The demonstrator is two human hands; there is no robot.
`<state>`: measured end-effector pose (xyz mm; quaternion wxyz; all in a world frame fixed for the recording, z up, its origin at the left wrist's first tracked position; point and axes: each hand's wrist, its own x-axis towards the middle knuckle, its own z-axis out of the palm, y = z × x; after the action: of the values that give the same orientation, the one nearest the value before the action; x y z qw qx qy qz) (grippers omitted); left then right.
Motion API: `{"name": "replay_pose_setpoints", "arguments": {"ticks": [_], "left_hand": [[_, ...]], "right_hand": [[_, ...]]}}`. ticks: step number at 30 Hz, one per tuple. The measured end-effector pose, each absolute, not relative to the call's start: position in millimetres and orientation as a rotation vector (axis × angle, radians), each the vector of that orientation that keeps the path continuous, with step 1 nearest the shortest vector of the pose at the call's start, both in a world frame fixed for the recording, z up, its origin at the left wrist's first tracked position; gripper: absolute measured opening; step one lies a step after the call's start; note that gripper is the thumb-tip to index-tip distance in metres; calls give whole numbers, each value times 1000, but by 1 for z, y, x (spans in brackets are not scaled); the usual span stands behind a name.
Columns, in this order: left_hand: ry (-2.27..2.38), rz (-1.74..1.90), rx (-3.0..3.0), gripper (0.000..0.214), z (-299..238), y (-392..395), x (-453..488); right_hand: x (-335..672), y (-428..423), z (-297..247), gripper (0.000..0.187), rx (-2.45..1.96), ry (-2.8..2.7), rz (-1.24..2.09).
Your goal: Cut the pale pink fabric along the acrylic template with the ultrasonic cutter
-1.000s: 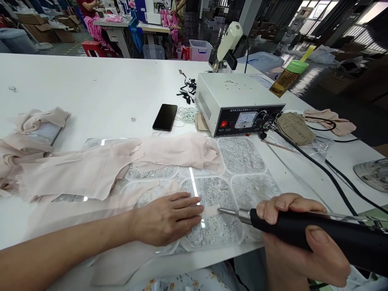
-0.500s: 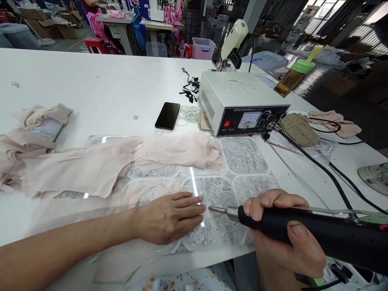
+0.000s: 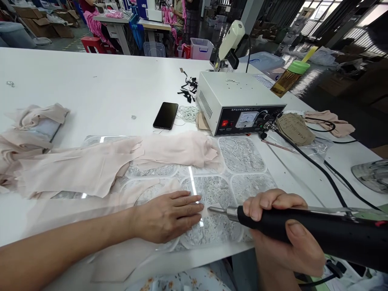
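Observation:
My left hand [image 3: 168, 216] lies flat, fingers stretched out, pressing a pale pink fabric strip [image 3: 121, 202] onto a clear scratched cutting plate [image 3: 242, 155]. My right hand [image 3: 285, 238] is wrapped round a black handheld cutter [image 3: 303, 228]. Its metal tip [image 3: 216, 209] touches the fabric edge just right of my left fingertips. More pink fabric pieces [image 3: 91, 165] lie across the plate behind my left hand.
A white control box [image 3: 239, 103] with a meter stands behind the plate, and black cables [image 3: 315, 163] run from it toward the right. A phone [image 3: 165, 115], white cord coils [image 3: 188, 114], black scraps [image 3: 188, 89] and a green-lidded bottle [image 3: 289, 77] lie on the white table [image 3: 91, 85].
The cutter and my right hand have slid left along the fabric, bringing the tip close to my left fingertips. My left hand has stayed flat in place.

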<state>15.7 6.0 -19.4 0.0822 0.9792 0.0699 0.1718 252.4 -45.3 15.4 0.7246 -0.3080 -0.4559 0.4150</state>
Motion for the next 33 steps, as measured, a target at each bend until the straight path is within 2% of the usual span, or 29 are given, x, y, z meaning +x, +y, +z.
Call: {"name": "replay_pose_setpoints", "arguments": {"ticks": [24, 33], "left_hand": [[197, 528, 2919, 30, -20, 6, 16], [201, 455, 2857, 31, -14, 9, 17]], "right_hand": [[253, -54, 16, 13, -713, -995, 917], [262, -55, 14, 12, -746, -908, 796]]}}
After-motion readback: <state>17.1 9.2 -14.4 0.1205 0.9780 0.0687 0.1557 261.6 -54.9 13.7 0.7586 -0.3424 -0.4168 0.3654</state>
